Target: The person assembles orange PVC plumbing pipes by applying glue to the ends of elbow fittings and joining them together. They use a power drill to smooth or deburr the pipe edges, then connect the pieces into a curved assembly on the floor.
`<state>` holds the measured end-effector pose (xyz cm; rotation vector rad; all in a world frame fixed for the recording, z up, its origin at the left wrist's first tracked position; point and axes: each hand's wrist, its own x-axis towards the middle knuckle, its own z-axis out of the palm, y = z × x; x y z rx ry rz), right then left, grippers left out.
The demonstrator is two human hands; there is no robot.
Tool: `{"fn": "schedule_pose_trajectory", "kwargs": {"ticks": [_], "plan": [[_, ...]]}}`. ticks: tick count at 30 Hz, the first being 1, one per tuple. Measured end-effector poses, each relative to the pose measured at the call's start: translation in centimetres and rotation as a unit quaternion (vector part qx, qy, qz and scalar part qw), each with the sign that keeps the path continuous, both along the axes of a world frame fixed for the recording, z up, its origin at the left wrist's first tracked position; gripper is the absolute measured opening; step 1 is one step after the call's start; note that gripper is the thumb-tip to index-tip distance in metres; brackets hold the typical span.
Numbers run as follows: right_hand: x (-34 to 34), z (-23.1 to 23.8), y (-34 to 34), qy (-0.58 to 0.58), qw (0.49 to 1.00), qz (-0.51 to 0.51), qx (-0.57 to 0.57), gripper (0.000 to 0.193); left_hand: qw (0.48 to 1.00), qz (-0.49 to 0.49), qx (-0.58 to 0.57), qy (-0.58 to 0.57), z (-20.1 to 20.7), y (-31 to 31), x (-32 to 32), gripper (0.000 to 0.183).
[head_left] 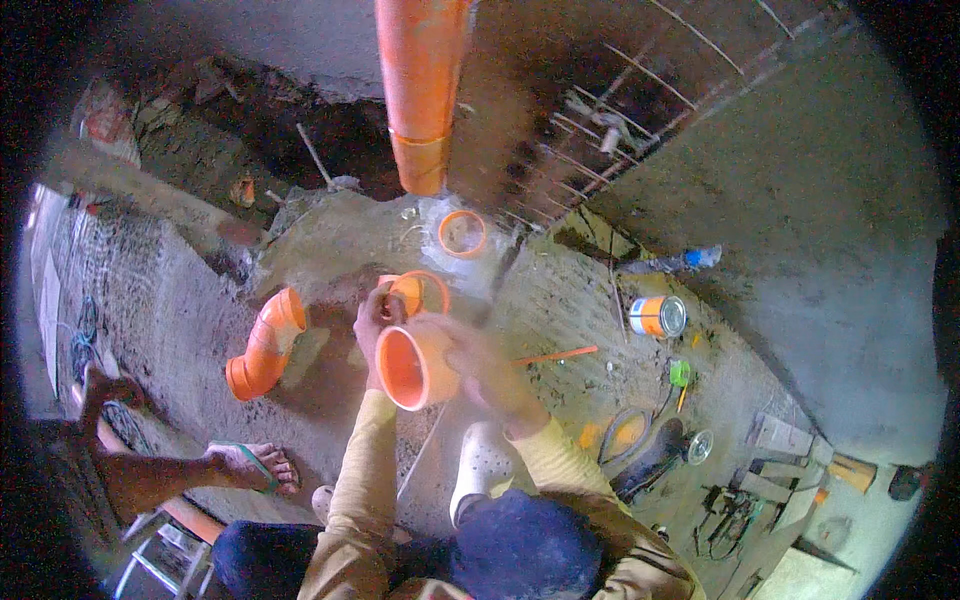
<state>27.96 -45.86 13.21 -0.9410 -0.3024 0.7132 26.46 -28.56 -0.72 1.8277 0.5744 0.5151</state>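
Note:
An orange plastic pipe fitting (440, 372), with one wide round mouth facing me and another mouth beyond it, is held up above the concrete floor. My left hand (377, 325) is closed round its left side. Against its right side lies my right hand (487, 365), smeared by motion, so its fingers cannot be made out. Past the fitting, an orange pipe socket (462, 234) sits in the floor in a pale patch. Above that comes down a thick orange pipe (423, 90). To the left, a bent orange elbow pipe (265, 345) rests on the floor.
An orange-and-white can (658, 316), a green-headed brush (680, 374) and a thin orange strip (556, 355) lie to the right, with a hose (640, 425) nearer me. Another person's foot in a flip-flop (255, 467) is at left. Bare rebar (600, 130) sticks out ahead.

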Motion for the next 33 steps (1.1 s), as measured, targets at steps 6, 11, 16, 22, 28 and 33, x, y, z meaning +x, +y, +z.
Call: {"fn": "schedule_pose_trajectory", "kwargs": {"ticks": [6,11,16,22,28,33], "plan": [[-3.8,-2.9,-8.2,-0.047,0.966,-0.113,-0.229,0.065,0.925,-0.251,0.287,0.009,-2.1,-5.9,2.2,0.022],[-5.7,-6.5,-11.2,0.225,0.94,-0.243,-0.08,0.059,0.864,-0.293,0.4,0.089,-4.2,-10.2,2.0,0.036],[-4.7,-7.2,-14.6,0.194,0.951,-0.234,-0.058,0.059,0.942,-0.145,0.288,0.09,-0.1,-10.4,1.4,0.043],[-2.1,-6.0,-12.8,0.179,0.956,-0.223,-0.063,0.06,0.896,0.138,0.256,0.335,1.3,-4.2,-1.0,0.087],[0.5,-6.1,-10.6,0.178,0.961,-0.206,-0.053,0.063,0.946,0.063,0.036,0.314,0.3,-1.6,-3.0,0.108],[1.4,-6.7,-7.8,0.157,0.978,-0.125,-0.056,0.064,0.954,0.142,-0.052,0.259,-0.5,-0.2,-4.3,0.086]]}}
